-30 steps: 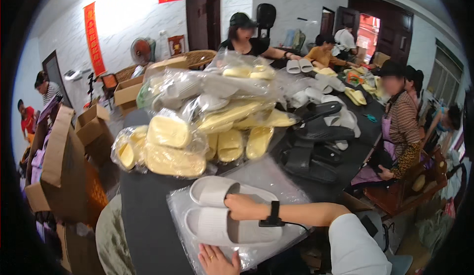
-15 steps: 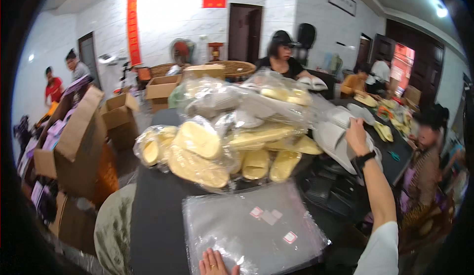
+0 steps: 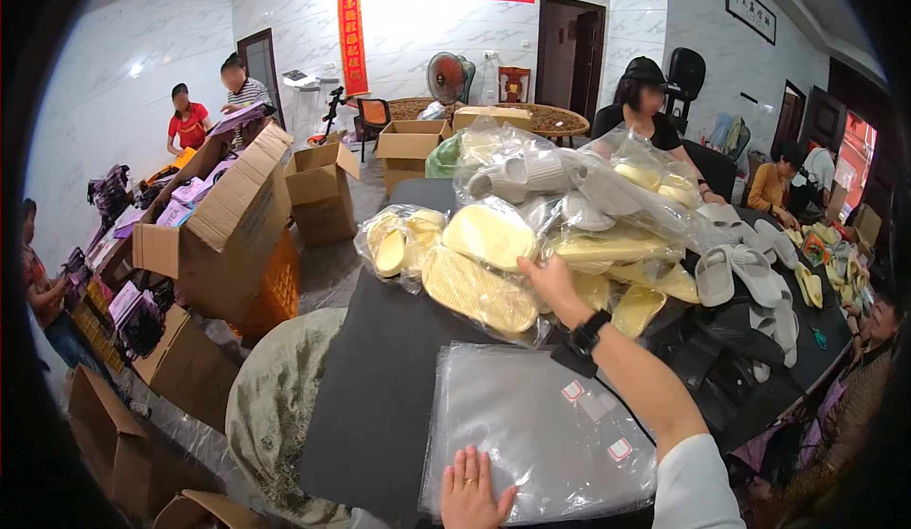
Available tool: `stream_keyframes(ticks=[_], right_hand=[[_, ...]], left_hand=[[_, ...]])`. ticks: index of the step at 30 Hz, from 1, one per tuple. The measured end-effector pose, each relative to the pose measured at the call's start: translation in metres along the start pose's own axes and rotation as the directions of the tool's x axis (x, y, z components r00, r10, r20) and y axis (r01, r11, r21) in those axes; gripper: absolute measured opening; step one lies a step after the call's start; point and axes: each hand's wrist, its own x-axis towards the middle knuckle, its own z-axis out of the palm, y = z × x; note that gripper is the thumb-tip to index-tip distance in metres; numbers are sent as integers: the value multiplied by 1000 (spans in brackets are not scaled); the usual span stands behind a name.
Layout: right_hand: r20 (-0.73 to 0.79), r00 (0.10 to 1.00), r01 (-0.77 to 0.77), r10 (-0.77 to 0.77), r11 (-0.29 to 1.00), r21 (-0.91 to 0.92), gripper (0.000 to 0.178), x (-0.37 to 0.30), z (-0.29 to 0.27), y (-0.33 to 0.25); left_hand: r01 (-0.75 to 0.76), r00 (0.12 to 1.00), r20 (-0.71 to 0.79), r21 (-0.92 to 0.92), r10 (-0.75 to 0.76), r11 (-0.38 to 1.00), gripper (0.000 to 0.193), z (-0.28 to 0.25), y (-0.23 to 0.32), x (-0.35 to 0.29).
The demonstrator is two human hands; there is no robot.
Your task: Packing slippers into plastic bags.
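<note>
My left hand (image 3: 474, 491) lies flat, fingers stretched, on a stack of clear plastic bags (image 3: 512, 415) at the table's near edge. Small white-and-red labels (image 3: 619, 449) show on that stack. Over the pile, my right hand (image 3: 553, 287) has its fingers curled against the edge of a bagged pair of yellow slippers (image 3: 479, 289), seemingly gripping it; the fingertips are partly hidden. More bagged slippers, yellow and pale grey (image 3: 533, 170), are heaped behind. Loose white slippers (image 3: 750, 273) and black slippers (image 3: 731, 332) lie to the right of the pile.
Open cardboard boxes (image 3: 228, 216) stand on the left, one filled with purple items. A pale green sack (image 3: 280, 396) sits against the black table (image 3: 365, 387). Across the table is a person in a black cap (image 3: 645, 102); other people work at right and far left.
My right hand has left the white slippers on the right and come leftward to the bagged yellow slippers. My left hand stays on the plastic bags. The view has turned left.
</note>
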Motion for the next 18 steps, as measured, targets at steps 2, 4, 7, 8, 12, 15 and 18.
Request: stream_keyframes(ticks=[2,4,7,8,12,15,18], right_hand=[[-15,995,-96,95,991,-95,45,4,0,-11],[-187,921,283,-342,916,-283,40,1,0,-24],[-67,894,406,-443,864,-297,34,-40,-20,-55],[-5,817,551,-577,783,-288,33,-55,-30,-62],[159,574,790,-803,491,-368,36,-128,-94,-60],[352,597,797,-721,480,-367,44,-175,-139,-18],[562,770,622,-303,554,-553,49,-234,-171,15]], left_hand=[[-7,1000,-10,-8,7,1000,70,10,-2,-1],[-7,1000,-19,-19,7,1000,69,13,-4,-2],[-12,1000,-18,-21,12,1000,72,13,-7,-3],[-14,1000,-20,24,14,1000,68,7,-8,1],[-30,998,-50,73,34,997,70,9,-11,1],[-29,998,-49,79,33,996,67,6,-10,5],[-231,946,-216,70,241,970,48,10,-16,3]])
